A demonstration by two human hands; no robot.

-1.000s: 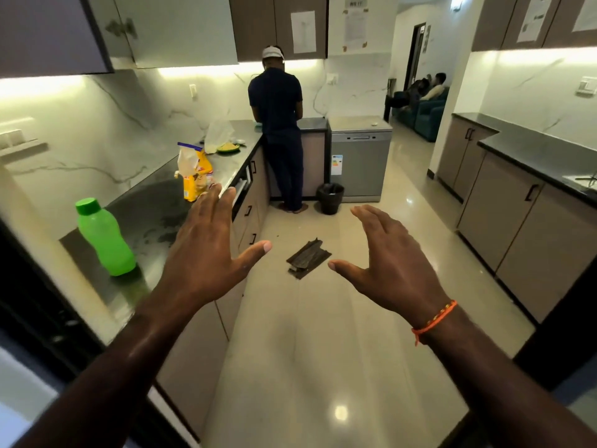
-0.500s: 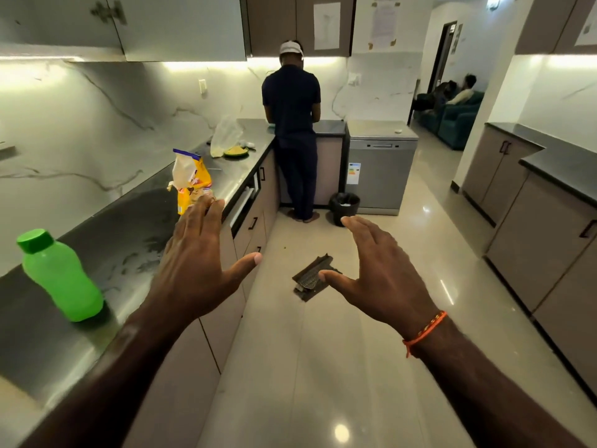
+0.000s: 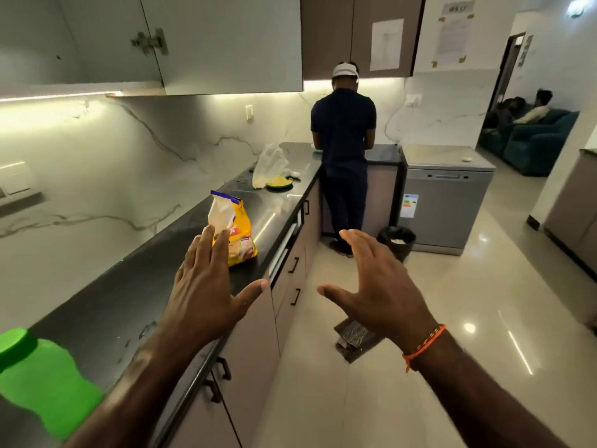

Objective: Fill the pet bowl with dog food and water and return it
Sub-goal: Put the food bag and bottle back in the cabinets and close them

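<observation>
While the pet bowl [image 3: 353,337] lies on the floor, near and right of the counter [image 3: 135,286], the food bag [image 3: 234,234] and water bottle [image 3: 42,383] sit untouched; left hand [image 3: 206,286] and right hand [image 3: 384,289] hover spread, empty, so filling remains.

The counter [image 3: 135,286] is black and glossy, backed by a white wall [image 3: 97,176] veined with grey marbling. On the counter, a yellow bag [image 3: 237,234] has a white top edged in blue; nearer along it stands a bright green bottle [image 3: 42,383]. Further along the counter lies a green plate [image 3: 279,183]. Below the counter, cabinet fronts [image 3: 252,324] are taupe with black handles. The right hand [image 3: 381,292] wears an orange wrist thread [image 3: 424,345].
</observation>
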